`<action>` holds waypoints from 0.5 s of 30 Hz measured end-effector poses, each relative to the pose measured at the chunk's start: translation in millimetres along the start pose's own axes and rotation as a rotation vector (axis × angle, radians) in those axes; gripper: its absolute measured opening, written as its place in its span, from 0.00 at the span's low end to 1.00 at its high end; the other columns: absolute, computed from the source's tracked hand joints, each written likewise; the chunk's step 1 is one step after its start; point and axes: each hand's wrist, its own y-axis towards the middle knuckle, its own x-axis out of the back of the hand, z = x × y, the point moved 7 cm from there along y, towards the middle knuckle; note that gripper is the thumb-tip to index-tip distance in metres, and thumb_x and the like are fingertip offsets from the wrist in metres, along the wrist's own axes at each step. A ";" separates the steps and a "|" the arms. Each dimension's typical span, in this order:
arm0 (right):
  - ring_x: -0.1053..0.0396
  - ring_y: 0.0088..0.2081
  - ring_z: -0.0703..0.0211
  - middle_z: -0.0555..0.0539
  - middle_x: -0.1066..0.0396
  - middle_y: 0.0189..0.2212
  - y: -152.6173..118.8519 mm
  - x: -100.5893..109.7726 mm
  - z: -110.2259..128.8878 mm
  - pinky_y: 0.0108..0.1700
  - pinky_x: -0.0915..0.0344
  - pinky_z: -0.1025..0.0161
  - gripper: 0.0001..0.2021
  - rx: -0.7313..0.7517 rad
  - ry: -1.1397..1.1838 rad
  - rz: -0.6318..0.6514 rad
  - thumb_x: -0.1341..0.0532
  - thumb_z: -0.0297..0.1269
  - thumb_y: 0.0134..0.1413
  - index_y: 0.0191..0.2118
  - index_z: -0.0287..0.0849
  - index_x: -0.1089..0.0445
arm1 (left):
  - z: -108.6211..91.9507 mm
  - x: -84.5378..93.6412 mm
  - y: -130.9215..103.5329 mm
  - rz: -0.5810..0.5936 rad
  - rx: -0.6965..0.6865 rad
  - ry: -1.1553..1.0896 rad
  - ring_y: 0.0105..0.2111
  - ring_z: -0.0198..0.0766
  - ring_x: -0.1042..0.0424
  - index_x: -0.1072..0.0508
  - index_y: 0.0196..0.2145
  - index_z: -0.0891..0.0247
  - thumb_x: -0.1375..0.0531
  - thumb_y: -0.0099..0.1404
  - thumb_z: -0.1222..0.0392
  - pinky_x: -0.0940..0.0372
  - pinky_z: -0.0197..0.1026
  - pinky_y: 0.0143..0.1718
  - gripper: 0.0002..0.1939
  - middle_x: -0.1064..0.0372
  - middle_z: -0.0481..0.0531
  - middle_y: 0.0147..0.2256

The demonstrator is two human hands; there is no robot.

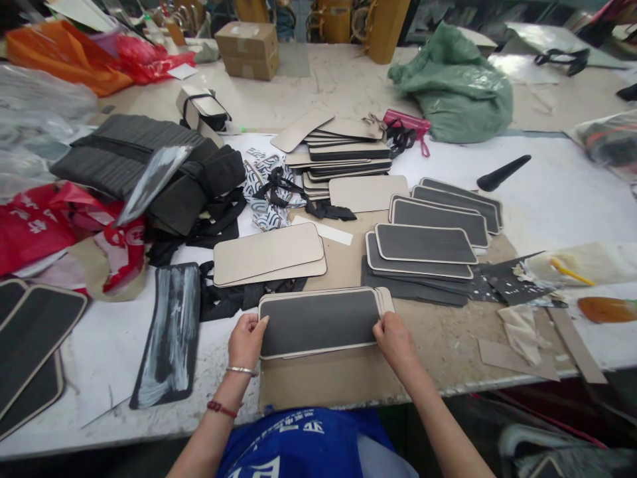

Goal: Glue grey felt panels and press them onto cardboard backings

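A black rounded-corner panel with a beige border [321, 322] lies on top of a small stack in front of me. My left hand [247, 340] pinches its left end, and my right hand [395, 335] grips the right end. Just behind it rest two plain beige panels [269, 255] on black fabric. To the right, several more black panels with beige edges [425, 243] sit in overlapping piles, with dark grey sheets [418, 285] beneath. A black piece smeared with white [169, 332] lies left of my left hand.
More beige and black panels [348, 153] are piled farther back. At left are dark bundled fabric [134, 159] and a red bag [60, 219]. A green plastic bag [452, 86], a cardboard box [247, 50] and a black handle-like tool [502, 174] stand or lie beyond. Bordered panels [40, 332] lie far left.
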 end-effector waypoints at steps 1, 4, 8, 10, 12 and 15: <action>0.39 0.27 0.64 0.47 0.36 0.26 0.3 0.1 0.2 0.30 0.47 0.67 0.05 0.000 -0.009 0.000 0.49 0.28 0.52 0.28 0.38 0.38 | 0.7 -0.6 0.3 0.003 0.007 -0.010 0.21 0.36 0.35 0.35 0.24 0.62 0.41 0.43 0.45 0.42 0.37 0.25 0.17 0.33 0.46 0.19; 0.38 0.27 0.64 0.47 0.36 0.26 1.4 -0.5 0.8 0.30 0.47 0.67 0.05 0.006 -0.042 0.018 0.49 0.27 0.51 0.27 0.38 0.38 | 1.7 -1.6 0.7 0.000 0.024 -0.050 0.21 0.36 0.35 0.36 0.24 0.62 0.40 0.43 0.47 0.42 0.37 0.25 0.16 0.34 0.45 0.19; 0.39 0.26 0.63 0.46 0.36 0.25 3.9 -4.0 -1.0 0.29 0.48 0.67 0.05 0.005 -0.088 0.057 0.48 0.29 0.51 0.27 0.37 0.38 | -0.5 -2.3 0.0 -0.013 0.012 -0.082 0.21 0.34 0.36 0.36 0.22 0.62 0.41 0.44 0.51 0.42 0.36 0.25 0.12 0.35 0.44 0.18; 0.39 0.26 0.62 0.46 0.36 0.25 5.4 -6.2 -1.7 0.29 0.48 0.67 0.05 0.011 -0.102 0.071 0.47 0.29 0.51 0.27 0.37 0.38 | 0.0 -2.3 0.2 -0.021 0.012 -0.082 0.21 0.34 0.36 0.36 0.22 0.62 0.41 0.45 0.53 0.42 0.36 0.25 0.11 0.35 0.44 0.18; 0.39 0.27 0.62 0.46 0.36 0.24 6.2 -7.1 -1.4 0.29 0.47 0.67 0.05 0.022 -0.107 0.072 0.46 0.29 0.51 0.26 0.37 0.38 | 1.6 -2.0 0.8 -0.029 0.015 -0.083 0.21 0.34 0.36 0.36 0.22 0.62 0.41 0.46 0.54 0.42 0.36 0.25 0.10 0.35 0.44 0.18; 0.39 0.27 0.62 0.46 0.36 0.24 5.7 -5.7 0.5 0.29 0.47 0.67 0.05 0.032 -0.107 0.067 0.46 0.29 0.51 0.26 0.37 0.37 | 4.6 -2.1 1.7 -0.028 0.022 -0.088 0.21 0.34 0.35 0.36 0.22 0.62 0.40 0.46 0.54 0.42 0.35 0.25 0.10 0.35 0.44 0.18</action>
